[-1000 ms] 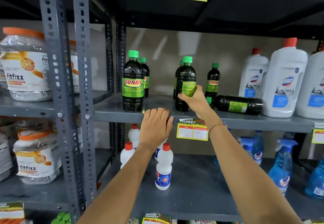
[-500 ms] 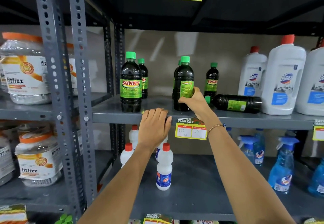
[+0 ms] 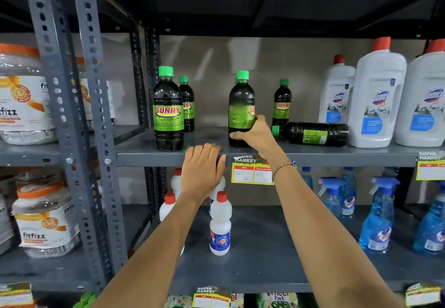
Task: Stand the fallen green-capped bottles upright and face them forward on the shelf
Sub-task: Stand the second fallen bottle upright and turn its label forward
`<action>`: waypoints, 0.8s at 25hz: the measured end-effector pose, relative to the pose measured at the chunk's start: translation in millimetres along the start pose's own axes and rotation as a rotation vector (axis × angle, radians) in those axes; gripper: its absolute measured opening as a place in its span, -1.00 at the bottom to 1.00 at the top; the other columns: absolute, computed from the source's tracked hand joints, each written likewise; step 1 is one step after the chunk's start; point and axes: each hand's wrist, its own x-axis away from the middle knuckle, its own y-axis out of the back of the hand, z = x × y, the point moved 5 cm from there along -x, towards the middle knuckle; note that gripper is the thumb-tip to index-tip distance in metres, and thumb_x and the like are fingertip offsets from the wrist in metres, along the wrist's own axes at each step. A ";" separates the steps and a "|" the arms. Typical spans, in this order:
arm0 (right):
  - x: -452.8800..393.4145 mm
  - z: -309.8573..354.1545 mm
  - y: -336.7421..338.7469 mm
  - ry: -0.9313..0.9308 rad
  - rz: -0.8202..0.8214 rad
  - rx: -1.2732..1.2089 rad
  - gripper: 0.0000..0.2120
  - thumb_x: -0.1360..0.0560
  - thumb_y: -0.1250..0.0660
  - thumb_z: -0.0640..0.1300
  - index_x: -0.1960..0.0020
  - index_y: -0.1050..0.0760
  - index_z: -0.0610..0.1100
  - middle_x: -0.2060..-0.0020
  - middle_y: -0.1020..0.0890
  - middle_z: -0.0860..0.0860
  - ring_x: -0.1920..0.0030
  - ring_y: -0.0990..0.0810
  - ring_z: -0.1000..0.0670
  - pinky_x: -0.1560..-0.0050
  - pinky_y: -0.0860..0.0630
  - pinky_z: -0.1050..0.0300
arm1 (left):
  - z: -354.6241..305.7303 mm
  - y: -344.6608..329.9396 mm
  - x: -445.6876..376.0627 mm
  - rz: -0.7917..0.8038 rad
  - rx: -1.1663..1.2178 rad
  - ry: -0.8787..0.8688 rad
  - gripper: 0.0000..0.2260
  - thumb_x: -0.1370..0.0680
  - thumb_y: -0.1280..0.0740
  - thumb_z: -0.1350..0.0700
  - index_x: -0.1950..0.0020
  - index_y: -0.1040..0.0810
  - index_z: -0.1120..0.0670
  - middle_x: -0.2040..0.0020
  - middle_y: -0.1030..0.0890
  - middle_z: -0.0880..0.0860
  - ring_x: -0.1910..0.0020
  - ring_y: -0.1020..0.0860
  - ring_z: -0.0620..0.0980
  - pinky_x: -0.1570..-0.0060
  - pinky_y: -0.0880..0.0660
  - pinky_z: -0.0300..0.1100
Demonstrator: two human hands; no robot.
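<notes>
Turned since before, the upright Sunny bottle [image 3: 241,107] sits gripped in right hand [image 3: 256,134] fingers; left hand [image 3: 203,170] lies flat on the shelf edge [image 3: 149,158].

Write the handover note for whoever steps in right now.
Left hand: resting on the shelf edge, holding nothing.
Right hand: gripping the upright middle bottle; its label sits off to the right, not yet forward.
Done: front-left bottle upright, label forward.
Left: finish turning the middle bottle, then stand up the fallen bottle lying on its side, cap pointing left.
</notes>
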 end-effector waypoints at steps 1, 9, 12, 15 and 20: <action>0.5 1.1 0.3 0.026 -0.028 0.048 -0.21 -0.22 -0.61 -0.09 -0.31 -0.27 -0.21 -0.14 -0.49 -0.07 -0.13 -0.50 -0.04 -0.10 -0.47 0.09 | 0.2 -0.4 0.3 0.005 -0.002 0.003 -0.76 -0.60 -0.15 0.00 -0.05 -0.52 0.11 0.07 -0.58 0.04 0.11 -0.52 0.06 -0.02 -0.35 -0.09; -2.0 -3.4 -4.8 -0.058 0.188 -0.061 -0.41 -0.25 -0.50 -0.29 -0.23 -0.37 -0.24 -0.08 -0.60 -0.15 -0.15 -0.58 -0.12 0.06 -0.51 0.18 | 1.6 -3.1 0.4 0.031 -0.002 0.011 -0.71 -0.61 -0.11 -0.03 -0.07 -0.53 0.10 0.04 -0.60 0.04 0.09 -0.53 0.06 -0.04 -0.36 -0.08; 4.2 -0.9 -4.0 -0.031 0.145 -0.004 -0.35 -0.26 -0.58 -0.17 -0.23 -0.33 -0.22 -0.03 -0.56 -0.02 -0.07 -0.55 -0.02 -0.03 -0.46 0.13 | 1.3 -1.2 0.4 0.024 0.003 0.010 -0.71 -0.60 -0.11 -0.03 -0.06 -0.53 0.10 0.05 -0.60 0.04 0.09 -0.54 0.05 -0.03 -0.40 -0.07; 8.6 4.4 -2.4 -0.013 0.127 0.016 -0.35 -0.30 -0.57 -0.16 -0.25 -0.31 -0.21 -0.03 -0.53 -0.03 -0.06 -0.53 -0.01 0.02 -0.43 0.17 | 1.0 -1.6 -0.1 0.026 -0.004 0.008 -0.70 -0.60 -0.10 -0.04 -0.06 -0.53 0.10 0.05 -0.61 0.03 0.09 -0.54 0.05 -0.04 -0.40 -0.07; 10.4 4.6 -0.3 -0.019 0.129 -0.017 -0.41 -0.30 -0.56 -0.21 -0.21 -0.35 -0.22 -0.03 -0.56 -0.05 -0.10 -0.55 -0.06 0.06 -0.44 0.21 | 0.3 -0.3 0.7 -0.007 0.004 -0.009 -0.71 -0.60 -0.11 -0.03 -0.06 -0.54 0.11 0.05 -0.61 0.03 0.09 -0.54 0.05 -0.04 -0.36 -0.09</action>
